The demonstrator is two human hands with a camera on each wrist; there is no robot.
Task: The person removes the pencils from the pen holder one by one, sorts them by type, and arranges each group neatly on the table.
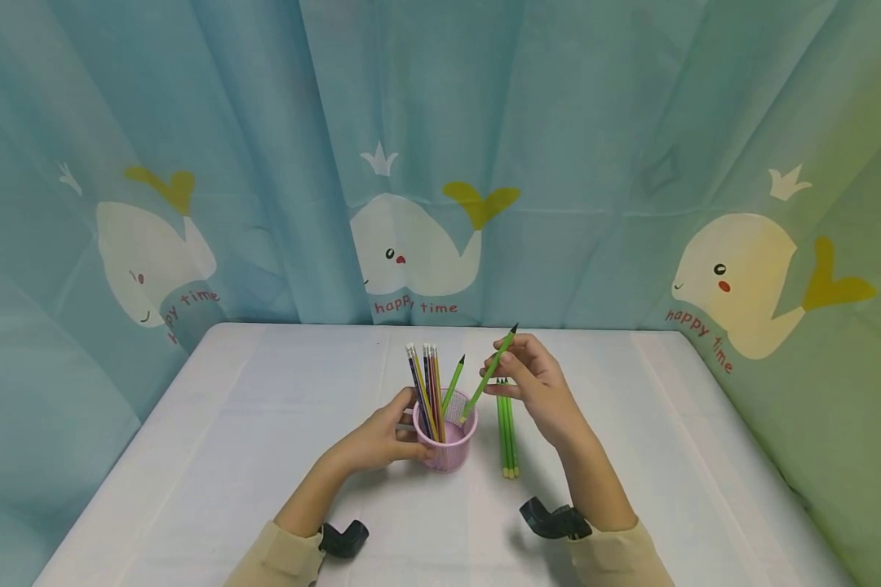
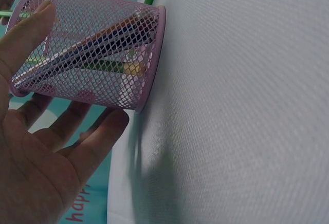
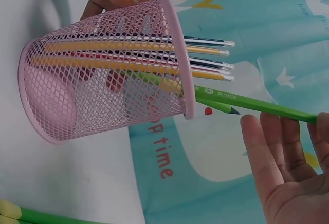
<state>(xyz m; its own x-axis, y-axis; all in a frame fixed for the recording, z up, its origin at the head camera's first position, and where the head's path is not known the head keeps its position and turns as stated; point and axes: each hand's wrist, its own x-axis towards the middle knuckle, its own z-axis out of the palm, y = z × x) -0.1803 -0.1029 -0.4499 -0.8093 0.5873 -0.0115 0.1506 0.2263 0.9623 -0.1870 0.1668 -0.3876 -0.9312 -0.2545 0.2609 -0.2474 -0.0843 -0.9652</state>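
Observation:
A pink mesh pencil cup [image 1: 448, 461] stands upright on the table. My left hand [image 1: 374, 439] holds it from the left, thumb on the near side and fingers around the far side; the left wrist view shows the thumb [image 2: 32, 31] against the mesh. Several striped pencils [image 3: 211, 62] lean inside with white eraser ends up, beside one green pencil [image 1: 453, 383] with its dark tip up. Above the rim, my right hand [image 1: 545, 395] pinches another green pencil [image 1: 493, 367] near its sharpened tip. Its yellowish lower end reaches into the cup's mouth.
Several green pencils [image 1: 508, 432] lie side by side on the white table [image 1: 264, 408], just right of the cup, tips pointing away. A blue-green curtain [image 1: 595, 163] printed with whales hangs behind and at both sides. Dark wrist mounts [image 1: 554, 519] sit by both sleeves.

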